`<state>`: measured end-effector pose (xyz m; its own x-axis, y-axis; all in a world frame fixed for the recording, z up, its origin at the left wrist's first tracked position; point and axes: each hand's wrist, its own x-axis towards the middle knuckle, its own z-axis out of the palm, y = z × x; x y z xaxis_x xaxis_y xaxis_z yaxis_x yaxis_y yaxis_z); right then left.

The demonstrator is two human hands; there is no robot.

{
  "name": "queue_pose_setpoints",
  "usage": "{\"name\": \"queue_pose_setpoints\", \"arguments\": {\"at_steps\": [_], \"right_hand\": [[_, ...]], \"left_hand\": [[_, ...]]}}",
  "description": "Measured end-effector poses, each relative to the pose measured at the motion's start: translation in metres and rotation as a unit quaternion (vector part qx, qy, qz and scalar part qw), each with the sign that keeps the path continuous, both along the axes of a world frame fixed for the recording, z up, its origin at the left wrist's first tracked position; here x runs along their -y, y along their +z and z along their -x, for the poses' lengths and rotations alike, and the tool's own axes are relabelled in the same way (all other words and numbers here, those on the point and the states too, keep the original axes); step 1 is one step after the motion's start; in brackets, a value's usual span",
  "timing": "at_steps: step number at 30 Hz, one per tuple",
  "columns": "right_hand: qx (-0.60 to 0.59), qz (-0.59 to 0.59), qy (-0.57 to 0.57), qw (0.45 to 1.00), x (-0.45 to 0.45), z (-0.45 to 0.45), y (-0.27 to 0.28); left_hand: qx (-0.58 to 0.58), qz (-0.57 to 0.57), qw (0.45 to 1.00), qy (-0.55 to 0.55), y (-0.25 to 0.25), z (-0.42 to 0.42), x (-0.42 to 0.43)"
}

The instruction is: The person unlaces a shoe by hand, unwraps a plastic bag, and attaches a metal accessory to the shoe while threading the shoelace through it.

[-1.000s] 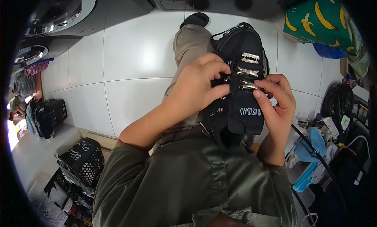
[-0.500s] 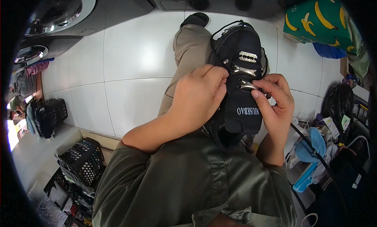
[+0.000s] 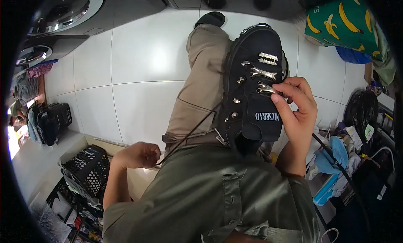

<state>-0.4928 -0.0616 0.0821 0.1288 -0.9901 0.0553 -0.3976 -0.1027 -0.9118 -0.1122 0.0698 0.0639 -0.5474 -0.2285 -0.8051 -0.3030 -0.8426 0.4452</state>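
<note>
Shoe is seen R of L hand, long axis approx. fore-aft, toe pointed away from body. Lace is stretched between them, gripped in L fist. Metal clip on shoe is pinched by R hand, the nearer.

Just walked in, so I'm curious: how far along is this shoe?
Looks done: the razor-shaped ornament lies on the shoe. In hand: the left hand holds the lace out straight; the right hand pinches the lowest ornament. To do, probably: fastening the lace, as no bow shows.
</note>
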Motion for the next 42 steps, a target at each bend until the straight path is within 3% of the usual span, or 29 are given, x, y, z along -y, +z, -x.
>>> {"name": "queue_pose_setpoints", "arguments": {"at_steps": [2, 3, 4, 6, 7, 9, 10, 12, 14, 16, 22, 25, 26, 27, 28, 29, 32, 34, 36, 38, 42], "right_hand": [[0.003, -0.006, 0.000, 1.000, 0.000, -0.001, -0.001], [0.008, -0.011, -0.002, 1.000, 0.000, -0.001, -0.002], [0.006, -0.010, 0.000, 1.000, 0.000, -0.001, -0.001], [-0.020, -0.009, 0.003, 1.000, 0.000, 0.000, 0.000], [-0.023, -0.009, 0.003, 1.000, 0.000, 0.000, 0.000], [-0.016, -0.005, 0.003, 1.000, 0.000, 0.000, 0.000], [-0.018, -0.006, 0.003, 1.000, 0.000, 0.001, 0.000], [-0.025, 0.001, 0.004, 1.000, 0.000, 0.001, -0.001], [-0.024, -0.003, -0.002, 1.000, 0.000, 0.000, 0.000], [-0.023, -0.008, -0.007, 1.000, -0.001, -0.001, 0.000], [-0.025, -0.010, 0.014, 1.000, 0.000, -0.001, 0.002], [-0.029, -0.009, 0.000, 1.000, -0.001, 0.000, 0.001], [-0.026, -0.009, 0.002, 1.000, -0.001, 0.000, 0.001], [-0.024, -0.008, 0.003, 1.000, -0.001, 0.001, 0.000], [-0.024, -0.008, 0.002, 1.000, -0.002, 0.001, 0.001], [-0.025, -0.008, -0.003, 1.000, -0.002, -0.001, 0.002], [-0.024, -0.003, -0.012, 1.000, -0.003, -0.002, 0.002], [-0.020, 0.003, -0.018, 1.000, -0.003, -0.002, -0.001], [-0.001, 0.022, -0.014, 1.000, -0.002, -0.003, -0.005], [0.006, 0.023, -0.018, 1.000, -0.001, -0.002, -0.005], [-0.004, 0.034, -0.023, 0.999, -0.002, 0.003, -0.008]], "left_hand": [[0.120, 0.047, 0.973, -0.191, -0.010, -0.007, -0.015], [0.153, 0.032, 0.959, -0.236, -0.016, -0.008, -0.020], [0.151, 0.034, 0.960, -0.234, -0.024, -0.010, -0.024], [0.170, 0.087, 0.912, -0.363, -0.048, -0.019, -0.036], [0.168, 0.087, 0.912, -0.364, -0.059, -0.022, -0.042], [0.183, 0.064, 0.845, -0.499, -0.080, -0.030, -0.053], [0.181, 0.064, 0.845, -0.499, -0.090, -0.034, -0.060], [0.108, -0.055, 0.808, -0.577, -0.109, -0.041, -0.083], [0.059, -0.006, 0.815, -0.577, -0.133, -0.055, -0.120], [0.042, 0.002, 0.727, -0.685, -0.154, -0.065, -0.148], [0.090, -0.028, 0.750, -0.655, -0.198, -0.077, -0.206], [0.085, 0.184, 0.722, -0.662, -0.188, -0.055, -0.150], [0.201, 0.150, 0.748, -0.614, -0.171, -0.036, -0.105], [0.320, 0.238, 0.756, -0.519, -0.160, -0.025, -0.079], [0.384, 0.332, 0.722, -0.470, -0.151, -0.012, -0.047], [0.416, 0.367, 0.736, -0.387, -0.127, 0.009, -0.004], [0.342, 0.546, 0.765, -0.027, -0.071, 0.058, 0.074], [0.249, 0.571, 0.774, 0.112, -0.034, 0.094, 0.106], [0.168, 0.663, 0.712, 0.159, -0.013, 0.126, 0.123], [0.101, 0.729, 0.662, 0.140, 0.004, 0.155, 0.140], [0.058, 0.783, 0.616, 0.060, 0.004, 0.194, 0.153]]}}
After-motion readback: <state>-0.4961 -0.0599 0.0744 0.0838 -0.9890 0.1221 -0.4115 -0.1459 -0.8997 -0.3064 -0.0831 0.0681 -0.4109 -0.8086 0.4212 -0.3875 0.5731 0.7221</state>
